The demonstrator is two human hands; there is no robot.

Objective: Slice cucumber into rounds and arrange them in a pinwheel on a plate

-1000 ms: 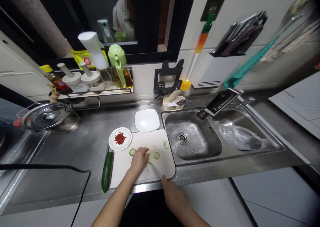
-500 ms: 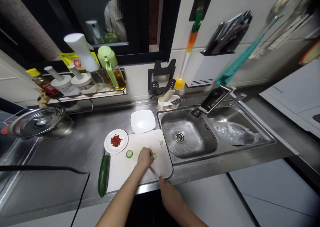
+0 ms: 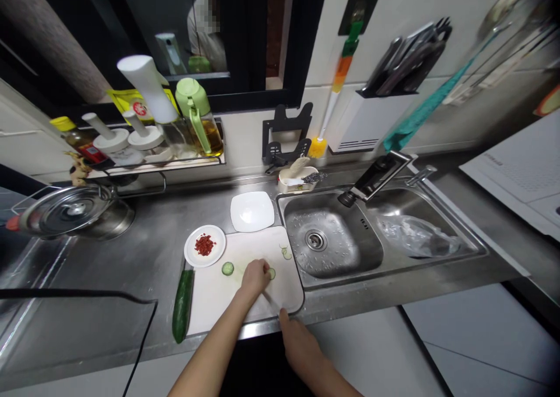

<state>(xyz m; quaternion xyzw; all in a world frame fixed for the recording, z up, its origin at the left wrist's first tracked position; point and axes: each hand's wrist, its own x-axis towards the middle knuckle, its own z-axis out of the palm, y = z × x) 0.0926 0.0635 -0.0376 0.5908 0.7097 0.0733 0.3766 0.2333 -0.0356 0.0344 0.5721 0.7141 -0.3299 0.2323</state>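
Note:
On the white cutting board (image 3: 207,309), my left hand (image 3: 255,277) is closed with its fingertips curled down. A cucumber slice (image 3: 272,274) shows at those fingertips; whatever else is under them is hidden. My right hand (image 3: 301,344) is closed at the board's front edge, around the handle of a knife (image 3: 270,298) whose thin blade slants toward my left hand. Another cucumber slice (image 3: 227,268) lies flat left of my hand. Thin cucumber pieces (image 3: 285,251) rest near the board's right side. A dark green cucumber (image 3: 181,309) lies along the left edge.
A round plate (image 3: 189,257) of chopped red bits and a square white plate (image 3: 252,211) stand behind the board. To the right is a steel sink (image 3: 336,263) with a faucet (image 3: 371,175). A lidded pot (image 3: 105,216) and a black cable (image 3: 87,294) are at left.
The view has shifted slightly, moving the scene a little to the right. Both hands keep nearly the same place on the board, and the cucumber pieces look unchanged.

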